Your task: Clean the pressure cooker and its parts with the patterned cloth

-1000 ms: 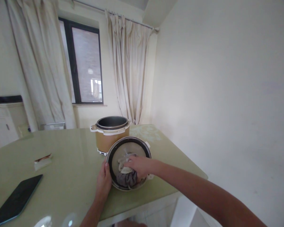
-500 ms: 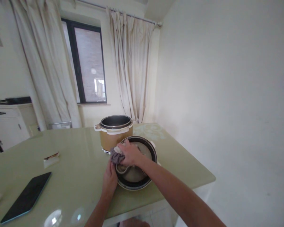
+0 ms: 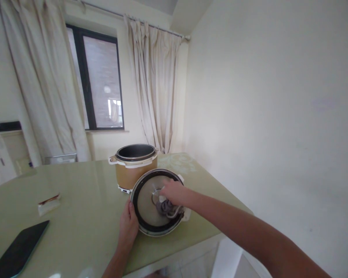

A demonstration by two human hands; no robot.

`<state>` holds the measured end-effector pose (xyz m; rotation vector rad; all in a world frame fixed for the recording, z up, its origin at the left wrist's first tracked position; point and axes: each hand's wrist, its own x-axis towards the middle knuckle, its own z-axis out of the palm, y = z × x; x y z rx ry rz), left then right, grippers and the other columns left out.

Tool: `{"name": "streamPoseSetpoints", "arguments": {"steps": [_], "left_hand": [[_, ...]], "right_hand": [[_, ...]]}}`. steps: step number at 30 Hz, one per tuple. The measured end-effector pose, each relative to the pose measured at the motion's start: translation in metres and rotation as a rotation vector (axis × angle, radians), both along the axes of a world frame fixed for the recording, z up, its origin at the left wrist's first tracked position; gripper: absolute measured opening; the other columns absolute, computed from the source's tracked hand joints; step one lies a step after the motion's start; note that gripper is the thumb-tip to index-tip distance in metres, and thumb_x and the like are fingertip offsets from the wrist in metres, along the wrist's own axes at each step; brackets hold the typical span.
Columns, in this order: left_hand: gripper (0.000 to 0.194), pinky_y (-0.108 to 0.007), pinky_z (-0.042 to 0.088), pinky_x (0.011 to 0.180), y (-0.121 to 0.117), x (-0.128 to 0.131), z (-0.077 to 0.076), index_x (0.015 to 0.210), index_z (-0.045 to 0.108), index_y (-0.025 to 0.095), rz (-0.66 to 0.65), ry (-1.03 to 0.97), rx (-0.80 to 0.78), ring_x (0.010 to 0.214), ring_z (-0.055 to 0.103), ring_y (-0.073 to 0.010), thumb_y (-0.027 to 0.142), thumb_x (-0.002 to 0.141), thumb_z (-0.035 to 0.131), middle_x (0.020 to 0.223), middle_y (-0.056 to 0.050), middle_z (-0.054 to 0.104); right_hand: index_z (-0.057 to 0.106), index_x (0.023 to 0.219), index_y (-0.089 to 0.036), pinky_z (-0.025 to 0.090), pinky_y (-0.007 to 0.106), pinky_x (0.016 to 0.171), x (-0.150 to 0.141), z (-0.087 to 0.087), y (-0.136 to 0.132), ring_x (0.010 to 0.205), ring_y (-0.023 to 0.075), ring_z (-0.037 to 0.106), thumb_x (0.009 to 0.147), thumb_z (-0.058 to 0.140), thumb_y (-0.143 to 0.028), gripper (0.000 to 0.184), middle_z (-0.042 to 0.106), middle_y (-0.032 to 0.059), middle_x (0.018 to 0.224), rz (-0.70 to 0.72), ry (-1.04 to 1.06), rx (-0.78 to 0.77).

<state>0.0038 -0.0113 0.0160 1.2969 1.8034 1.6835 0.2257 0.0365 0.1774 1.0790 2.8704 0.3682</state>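
A round cooker lid (image 3: 146, 199) is propped up on its edge on the green table (image 3: 84, 216), its metal inner face toward me. My left hand (image 3: 128, 227) grips the lid's lower left rim. My right hand (image 3: 174, 193) is closed on a grey and white cloth (image 3: 166, 206) and presses it against the lid's inner face, right of its centre. Behind the lid stands the open brown cooker pot (image 3: 135, 164) with its dark inner bowl showing.
A dark phone or tablet (image 3: 16, 251) lies at the table's near left. A small white packet (image 3: 48, 204) sits left of the cooker. Curtains and a window are behind; a white wall runs close along the table's right edge.
My right hand with the cloth moved from the lid's upper left rim to right of its centre. My left hand kept its hold on the rim.
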Motion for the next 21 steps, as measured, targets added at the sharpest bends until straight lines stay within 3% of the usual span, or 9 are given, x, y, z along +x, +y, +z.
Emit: {"name": "streamPoseSetpoints", "arguments": {"steps": [3,6,10,14,16,19,21], "left_hand": [[0.054,-0.051,0.044,0.123,-0.001,0.002,0.0,0.139,0.065,0.02,-0.023,0.013,0.021,0.143,0.058,-0.0298,0.048,0.105,0.033,0.144,-0.014,0.069],[0.053,-0.051,0.043,0.125,-0.003,0.006,0.001,0.14,0.065,0.02,-0.038,0.017,0.058,0.144,0.058,-0.0296,0.046,0.105,0.035,0.146,-0.013,0.068],[0.053,-0.05,0.045,0.123,-0.001,0.004,-0.005,0.144,0.062,0.021,-0.022,0.018,0.05,0.143,0.059,-0.0292,0.045,0.104,0.038,0.147,-0.013,0.068],[0.053,-0.049,0.055,0.112,0.002,-0.003,-0.012,0.142,0.061,0.018,-0.001,-0.01,-0.012,0.129,0.069,-0.0309,0.042,0.101,0.039,0.131,-0.016,0.076],[0.053,-0.047,0.056,0.11,0.001,-0.004,-0.012,0.143,0.059,0.017,-0.033,-0.03,0.006,0.125,0.072,-0.0292,0.042,0.101,0.039,0.13,-0.015,0.076],[0.054,-0.05,0.052,0.115,-0.002,-0.002,-0.006,0.143,0.058,0.018,-0.049,-0.027,0.023,0.13,0.068,-0.0292,0.047,0.104,0.034,0.138,-0.015,0.072],[0.055,-0.052,0.049,0.118,-0.002,0.0,-0.003,0.141,0.06,0.018,-0.028,-0.013,0.001,0.133,0.066,-0.031,0.048,0.105,0.032,0.14,-0.016,0.071]], "right_hand": [[0.072,0.121,-0.023,0.061,0.043,0.079,0.001,0.025,0.017,0.111,0.0361,0.067,0.09,0.066,-0.006,0.036,0.061,0.0181,0.131,-0.159,0.012,0.154],[0.062,0.133,-0.024,0.061,0.041,0.08,-0.018,0.033,0.027,0.115,0.0362,0.063,0.09,0.063,-0.004,0.048,0.057,0.0193,0.137,-0.188,0.141,0.232],[0.046,0.147,-0.026,0.059,0.04,0.084,-0.063,0.01,0.023,0.116,0.033,0.063,0.084,0.072,-0.012,0.07,0.053,0.0182,0.137,-0.051,0.269,0.137],[0.049,0.144,-0.031,0.058,0.04,0.085,-0.086,-0.025,0.007,0.1,0.027,0.067,0.089,0.074,-0.041,0.062,0.055,0.0109,0.13,0.151,0.338,-0.167],[0.053,0.141,-0.032,0.057,0.038,0.085,-0.078,-0.036,-0.002,0.105,0.0291,0.067,0.086,0.077,-0.048,0.062,0.061,0.0086,0.124,0.181,0.341,-0.266],[0.064,0.132,-0.037,0.057,0.036,0.086,-0.051,-0.038,-0.015,0.115,0.0318,0.064,0.076,0.088,-0.036,0.061,0.07,0.004,0.112,0.224,0.244,-0.314],[0.071,0.125,-0.042,0.057,0.037,0.085,-0.032,-0.032,-0.021,0.111,0.0316,0.067,0.07,0.091,-0.027,0.061,0.073,0.0019,0.113,0.231,0.153,-0.308]]}}
